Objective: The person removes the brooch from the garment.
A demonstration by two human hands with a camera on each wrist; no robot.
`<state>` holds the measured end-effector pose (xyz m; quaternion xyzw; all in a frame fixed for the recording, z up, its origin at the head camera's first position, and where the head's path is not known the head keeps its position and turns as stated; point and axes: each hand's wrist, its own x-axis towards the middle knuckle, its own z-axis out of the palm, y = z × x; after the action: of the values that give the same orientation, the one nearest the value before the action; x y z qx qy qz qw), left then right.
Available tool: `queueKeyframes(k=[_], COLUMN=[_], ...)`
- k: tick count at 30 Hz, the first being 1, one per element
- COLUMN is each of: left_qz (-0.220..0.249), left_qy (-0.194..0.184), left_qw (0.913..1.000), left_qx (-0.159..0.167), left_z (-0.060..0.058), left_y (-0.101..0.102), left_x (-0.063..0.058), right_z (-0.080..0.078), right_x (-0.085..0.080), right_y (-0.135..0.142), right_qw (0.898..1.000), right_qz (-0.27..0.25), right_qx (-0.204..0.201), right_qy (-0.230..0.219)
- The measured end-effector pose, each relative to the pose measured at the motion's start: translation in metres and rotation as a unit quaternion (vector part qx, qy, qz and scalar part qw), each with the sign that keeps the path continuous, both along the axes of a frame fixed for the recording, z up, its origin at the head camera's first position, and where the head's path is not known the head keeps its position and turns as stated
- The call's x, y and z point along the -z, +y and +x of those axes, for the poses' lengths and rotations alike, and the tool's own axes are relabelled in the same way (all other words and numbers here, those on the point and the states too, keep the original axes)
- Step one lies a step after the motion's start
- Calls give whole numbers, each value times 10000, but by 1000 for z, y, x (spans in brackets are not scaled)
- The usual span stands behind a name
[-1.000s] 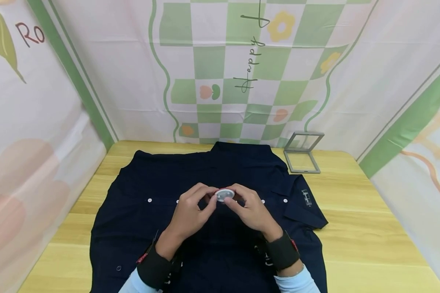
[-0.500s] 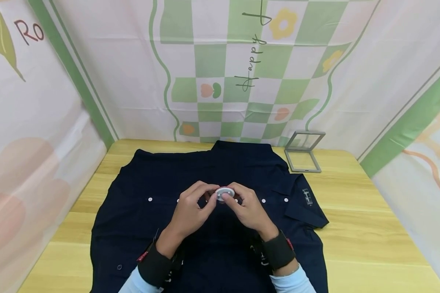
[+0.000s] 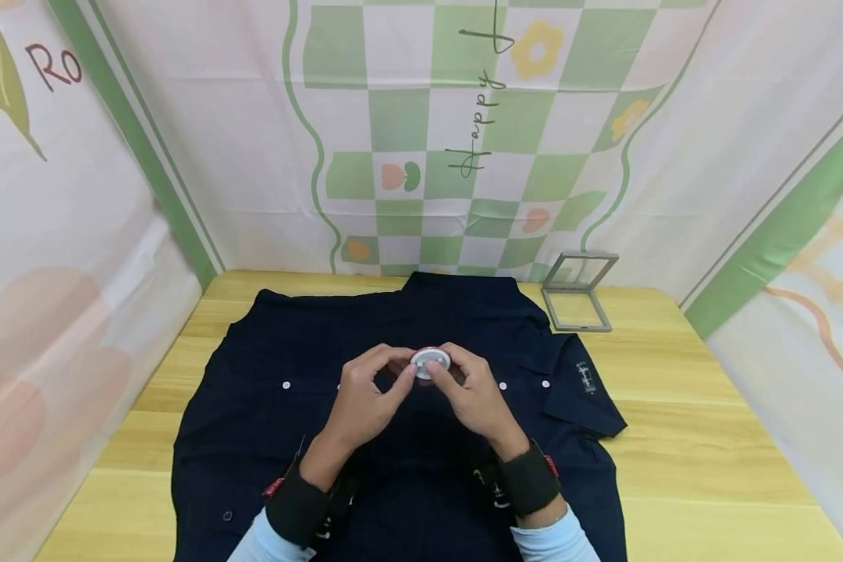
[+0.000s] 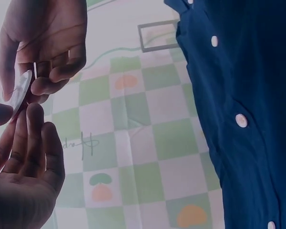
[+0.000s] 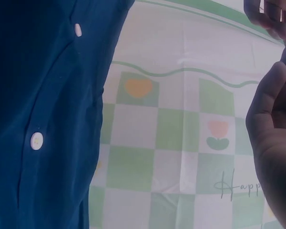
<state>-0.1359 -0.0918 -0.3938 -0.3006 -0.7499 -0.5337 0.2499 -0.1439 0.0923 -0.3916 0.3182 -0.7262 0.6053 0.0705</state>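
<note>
Both hands hold a small round pin badge [image 3: 430, 361] above a dark navy button-up shirt [image 3: 267, 445]. Its pale back faces the head camera, and a red edge shows at the top. My left hand [image 3: 365, 398] pinches the badge's left side between thumb and fingers. On the other side my right hand [image 3: 479, 400] grips it, the thumb lying across the back. Seen almost edge-on in the left wrist view, the badge [image 4: 22, 90] sits between the two hands. In the right wrist view, the right hand [image 5: 276, 143] is cut off and no badge shows.
Underneath, the shirt lies spread on a wooden table [image 3: 702, 437], with white buttons along its front. A grey hinged display frame [image 3: 578, 311] stands unfolded at the back right, beside the shirt's collar. Patterned cloth [image 3: 400, 117] encloses the back and sides.
The badge has risen slightly and tipped, so more of its round back faces the head camera. The right forearm has shifted a little to the left. Both hands keep their hold.
</note>
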Motion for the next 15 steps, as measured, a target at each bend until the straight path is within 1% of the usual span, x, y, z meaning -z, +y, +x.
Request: queueKeyframes(k=[6,10,15], left_qz=[41,83,234], left_qy=[-4,3,40], left_qw=[10000,9999,9996], left_qx=[-50,-100,-142], left_z=[1,1,-1], left_y=[1,-1,-4], left_x=[-1,-2,-6], right_z=[2,2,3], right_x=[-3,-3,-8], right_y=[-2,-5,-10], right_qw=[9996,9992,9980], right_qz=[-182,-225,-417], right_qx=[8,-122,-204], right_qy=[-234,-323,-422])
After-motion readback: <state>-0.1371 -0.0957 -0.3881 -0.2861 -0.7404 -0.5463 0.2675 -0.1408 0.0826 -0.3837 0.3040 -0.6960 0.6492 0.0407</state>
